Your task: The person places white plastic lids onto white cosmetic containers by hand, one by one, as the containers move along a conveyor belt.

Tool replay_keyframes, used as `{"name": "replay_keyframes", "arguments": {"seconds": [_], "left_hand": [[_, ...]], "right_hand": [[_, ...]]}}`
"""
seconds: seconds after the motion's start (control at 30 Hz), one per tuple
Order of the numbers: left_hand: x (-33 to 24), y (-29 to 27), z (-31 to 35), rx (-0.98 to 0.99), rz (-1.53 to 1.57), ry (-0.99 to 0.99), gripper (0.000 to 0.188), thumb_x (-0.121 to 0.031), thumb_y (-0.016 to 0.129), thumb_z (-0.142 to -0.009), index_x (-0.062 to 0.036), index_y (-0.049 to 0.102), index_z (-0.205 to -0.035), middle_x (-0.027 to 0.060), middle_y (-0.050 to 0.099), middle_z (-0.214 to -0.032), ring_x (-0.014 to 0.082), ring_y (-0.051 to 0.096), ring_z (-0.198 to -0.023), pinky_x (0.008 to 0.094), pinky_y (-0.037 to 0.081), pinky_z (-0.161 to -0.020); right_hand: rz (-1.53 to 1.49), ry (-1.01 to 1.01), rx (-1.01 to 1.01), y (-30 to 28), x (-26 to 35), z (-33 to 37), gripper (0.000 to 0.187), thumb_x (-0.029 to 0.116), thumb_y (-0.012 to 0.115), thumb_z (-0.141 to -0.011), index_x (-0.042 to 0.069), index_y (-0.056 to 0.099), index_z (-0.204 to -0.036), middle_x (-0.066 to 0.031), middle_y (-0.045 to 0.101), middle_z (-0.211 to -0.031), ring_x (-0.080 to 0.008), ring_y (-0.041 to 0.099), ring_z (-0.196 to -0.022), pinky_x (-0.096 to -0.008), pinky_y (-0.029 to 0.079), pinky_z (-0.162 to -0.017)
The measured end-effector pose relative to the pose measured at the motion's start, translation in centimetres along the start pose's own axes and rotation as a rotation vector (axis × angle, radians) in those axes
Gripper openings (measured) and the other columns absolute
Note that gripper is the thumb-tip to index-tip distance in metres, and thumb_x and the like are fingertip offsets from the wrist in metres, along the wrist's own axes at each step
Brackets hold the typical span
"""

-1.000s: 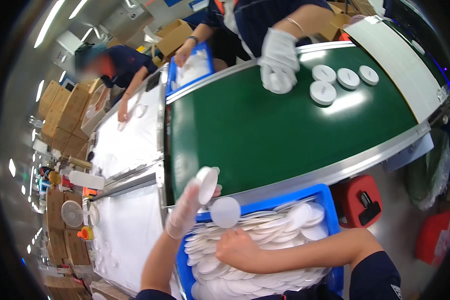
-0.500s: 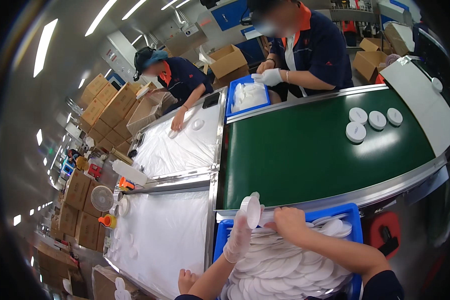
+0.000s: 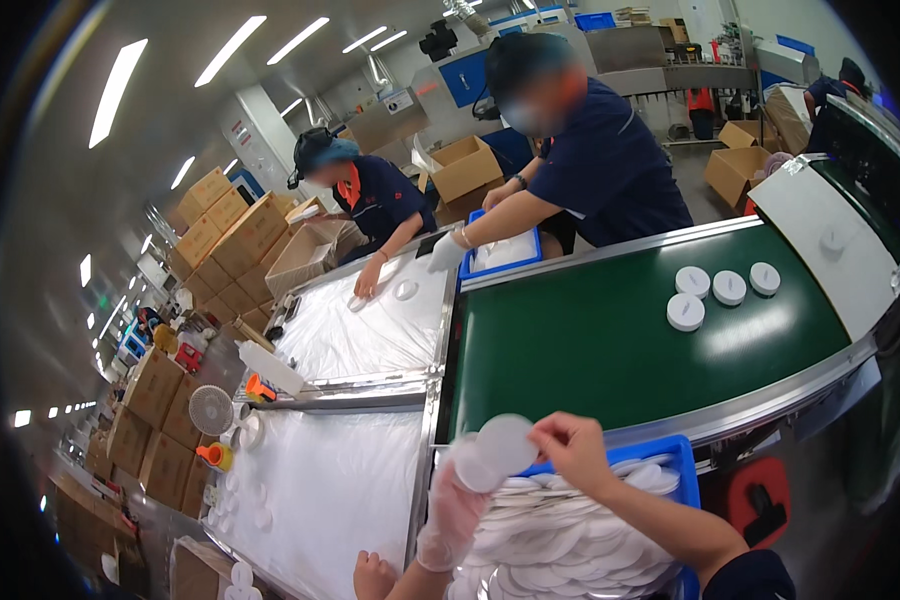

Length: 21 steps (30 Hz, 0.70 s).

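My left hand (image 3: 452, 515), in a thin translucent glove, is closed on a round white lid (image 3: 475, 468) above the near-left corner of the green belt's side. Bare, my right hand (image 3: 578, 452) pinches the edge of a thin white disc (image 3: 508, 443) between thumb and fingers. The disc stands nearly upright and overlaps the lid in view; whether they touch I cannot tell. Below both hands a blue bin (image 3: 686, 468) is heaped with thin white discs (image 3: 570, 535). Another bare hand (image 3: 373, 577), apparently a co-worker's, rests at the white table's near edge.
A green conveyor belt (image 3: 560, 350) lies ahead, carrying several white round lids (image 3: 729, 288). Film-covered white tables (image 3: 330, 470) stand left, with a small fan (image 3: 211, 410) and orange tape dispenser (image 3: 215, 456). Two co-workers stand across, near another blue bin (image 3: 535, 245). Stacked cartons (image 3: 240, 240) stand beyond.
My right hand has brought a white disc up beside the lid. My left hand has moved slightly left and lower. The far co-worker's gloved hand has moved left from the far bin toward the table.
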<state>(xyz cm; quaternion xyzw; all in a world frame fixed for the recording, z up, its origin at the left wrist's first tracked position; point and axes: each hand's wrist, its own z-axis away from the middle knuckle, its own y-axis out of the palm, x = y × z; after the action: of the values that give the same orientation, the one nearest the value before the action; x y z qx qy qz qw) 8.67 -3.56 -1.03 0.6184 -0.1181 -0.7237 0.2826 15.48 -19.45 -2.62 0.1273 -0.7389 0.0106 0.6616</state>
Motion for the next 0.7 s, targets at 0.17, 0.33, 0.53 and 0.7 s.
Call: {"name": "replay_keyframes", "arguments": {"seconds": [0.17, 0.33, 0.53, 0.7], "left_hand": [[1.3, 2.9, 1.8, 0.084, -0.037, -0.058, 0.047, -0.032, 0.036, -0.091, 0.0033, 0.039, -0.122, 0.016, 0.047, -0.121, 0.0278, 0.048, -0.112, 0.0397, 0.041, -0.092], [2.4, 4.3, 1.7, -0.076, -0.37, 0.121, 0.028, -0.016, 0.051, -0.088, 0.0016, 0.053, -0.109, 0.007, 0.058, -0.102, 0.013, 0.055, -0.092, 0.0252, 0.042, -0.079], [1.8, 3.5, 0.7, -0.152, -0.425, 0.128, 0.017, -0.011, 0.059, -0.082, 0.0006, 0.06, -0.094, 0.0032, 0.062, -0.085, 0.009, 0.056, -0.077, 0.0217, 0.044, -0.068], [1.5, 4.4, 1.0, -0.201, -0.404, 0.091, 0.015, -0.006, 0.062, -0.079, 0.0007, 0.059, -0.092, 0.0051, 0.061, -0.086, 0.009, 0.056, -0.076, 0.0209, 0.044, -0.066]], "right_hand": [[0.565, -0.434, 0.062, -0.6, -0.2, 1.5, 0.012, 0.015, 0.064, -0.074, 0.004, 0.061, -0.071, -0.01, 0.06, -0.064, -0.0224, 0.058, -0.051, -0.032, 0.046, -0.047], [0.845, -0.411, 0.086, -1.3, 1.1, 1.7, 0.018, 0.023, 0.06, -0.075, 0.007, 0.059, -0.069, -0.0075, 0.058, -0.062, -0.0257, 0.058, -0.055, -0.0359, 0.045, -0.047], [0.697, -0.298, 0.174, -1.1, 0.7, 1.4, 0.032, 0.018, 0.058, -0.074, 0.003, 0.05, -0.101, -0.0141, 0.06, -0.083, -0.03, 0.06, -0.068, -0.04, 0.048, -0.056], [0.728, -0.491, 0.192, 0.3, -0.9, 2.2, 0.017, 0.013, 0.054, -0.076, 0.001, 0.048, -0.086, -0.0145, 0.058, -0.07, -0.0322, 0.058, -0.055, -0.0409, 0.047, -0.047]]}}
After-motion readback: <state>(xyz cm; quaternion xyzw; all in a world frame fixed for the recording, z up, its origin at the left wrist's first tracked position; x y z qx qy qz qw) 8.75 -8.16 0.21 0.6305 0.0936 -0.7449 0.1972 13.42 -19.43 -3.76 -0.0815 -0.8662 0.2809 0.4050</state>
